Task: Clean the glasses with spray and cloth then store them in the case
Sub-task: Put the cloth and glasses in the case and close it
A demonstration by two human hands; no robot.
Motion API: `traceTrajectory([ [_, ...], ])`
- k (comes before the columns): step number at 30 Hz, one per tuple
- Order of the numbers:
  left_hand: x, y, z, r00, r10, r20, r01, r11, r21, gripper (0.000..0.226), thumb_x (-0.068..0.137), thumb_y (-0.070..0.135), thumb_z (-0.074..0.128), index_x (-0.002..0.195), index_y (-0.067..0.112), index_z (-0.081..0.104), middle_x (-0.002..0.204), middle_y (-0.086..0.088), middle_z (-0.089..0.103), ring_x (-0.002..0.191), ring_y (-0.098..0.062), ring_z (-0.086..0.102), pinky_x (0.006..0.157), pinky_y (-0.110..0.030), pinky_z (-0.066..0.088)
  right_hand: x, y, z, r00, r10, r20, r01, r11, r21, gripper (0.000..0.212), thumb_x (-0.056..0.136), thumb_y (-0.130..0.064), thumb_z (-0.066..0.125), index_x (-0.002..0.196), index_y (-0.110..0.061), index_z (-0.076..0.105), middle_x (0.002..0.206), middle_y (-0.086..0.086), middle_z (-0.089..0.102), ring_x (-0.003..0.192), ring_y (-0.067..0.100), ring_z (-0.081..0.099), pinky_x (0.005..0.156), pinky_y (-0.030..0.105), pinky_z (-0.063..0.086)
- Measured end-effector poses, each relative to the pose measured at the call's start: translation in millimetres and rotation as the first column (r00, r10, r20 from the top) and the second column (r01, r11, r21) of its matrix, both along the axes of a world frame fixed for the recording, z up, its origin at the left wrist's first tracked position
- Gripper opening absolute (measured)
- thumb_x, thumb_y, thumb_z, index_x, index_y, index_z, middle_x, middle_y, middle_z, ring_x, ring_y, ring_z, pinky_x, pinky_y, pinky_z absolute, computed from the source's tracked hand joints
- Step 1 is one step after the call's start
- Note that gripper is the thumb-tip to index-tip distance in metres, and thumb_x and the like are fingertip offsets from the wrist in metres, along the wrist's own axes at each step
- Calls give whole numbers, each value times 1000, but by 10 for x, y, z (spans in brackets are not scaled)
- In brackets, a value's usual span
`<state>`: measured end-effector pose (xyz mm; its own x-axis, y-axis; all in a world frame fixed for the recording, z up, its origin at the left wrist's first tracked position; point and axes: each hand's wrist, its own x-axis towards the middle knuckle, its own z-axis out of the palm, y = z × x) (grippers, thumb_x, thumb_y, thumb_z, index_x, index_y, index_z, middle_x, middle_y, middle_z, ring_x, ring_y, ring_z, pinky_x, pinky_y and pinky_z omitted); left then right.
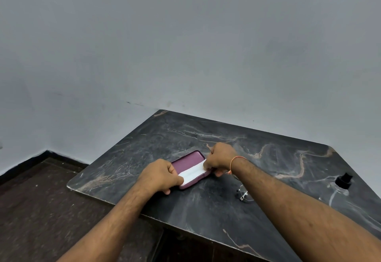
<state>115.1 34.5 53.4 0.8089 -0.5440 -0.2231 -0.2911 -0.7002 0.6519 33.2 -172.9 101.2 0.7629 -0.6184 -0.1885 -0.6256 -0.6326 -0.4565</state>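
Observation:
A purple glasses case (pixel 188 159) lies on the dark marble table (pixel 268 158). A folded white cloth (pixel 192 174) is stretched across the case's near side. My left hand (pixel 159 176) pinches the cloth's left end and my right hand (pixel 219 156) pinches its right end, both resting against the case. The glasses (pixel 244 194), thin-framed, lie on the table just beside my right forearm, which hides part of them. A clear spray bottle (pixel 341 185) with a black top stands at the far right.
The table's left edge (pixel 86 191) drops to a dark brown floor (pixel 41 210). A grey wall (pixel 185 55) runs behind the table. The near table edge runs diagonally under my forearms.

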Motion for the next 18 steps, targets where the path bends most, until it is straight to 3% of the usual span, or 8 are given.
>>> traceTrajectory([
  [3, 58, -4, -8, 997, -5, -79, 2, 999, -38, 22, 77, 28, 87, 75, 25, 66, 67, 2, 80, 54, -10, 77, 47, -19, 42, -52, -10, -8, 999, -15, 32, 12, 995, 99, 14, 76, -1, 86, 85, -5, 75, 86, 13, 78, 70, 33, 81, 65, 47, 70],
  [7, 93, 2, -2, 988, -23, -152, 10, 996, -87, 28, 78, 21, 88, 81, 25, 61, 62, 4, 71, 51, -12, 74, 40, -16, 32, -119, -29, -30, 995, -25, 92, 2, 970, 241, 32, 81, 11, 79, 84, -14, 60, 91, 14, 68, 73, 31, 73, 62, 43, 68],
  [14, 103, 18, -36, 978, -6, -210, -29, 986, -166, 25, 82, 30, 85, 85, 24, 62, 70, 6, 77, 51, -12, 75, 43, -16, 39, -237, -97, -43, 992, -58, 110, 6, 907, 421, 39, 81, 12, 84, 100, -12, 60, 84, 10, 61, 67, 22, 65, 61, 40, 67],
  [16, 102, 10, -47, 977, 4, -213, -44, 981, -187, 30, 83, 37, 85, 85, 24, 59, 72, 5, 73, 51, -13, 75, 44, -17, 40, -263, -111, -34, 994, -49, 98, 4, 908, 418, 34, 83, 5, 85, 101, -12, 61, 84, 11, 59, 65, 23, 63, 64, 42, 66],
  [18, 104, 5, -65, 978, 16, -206, -58, 979, -197, 36, 85, 43, 87, 84, 24, 56, 67, 6, 69, 49, -12, 74, 42, -17, 41, -281, -111, -30, 996, -34, 82, 1, 928, 372, 25, 89, -6, 82, 101, -12, 62, 81, 12, 60, 59, 23, 61, 58, 40, 64],
])
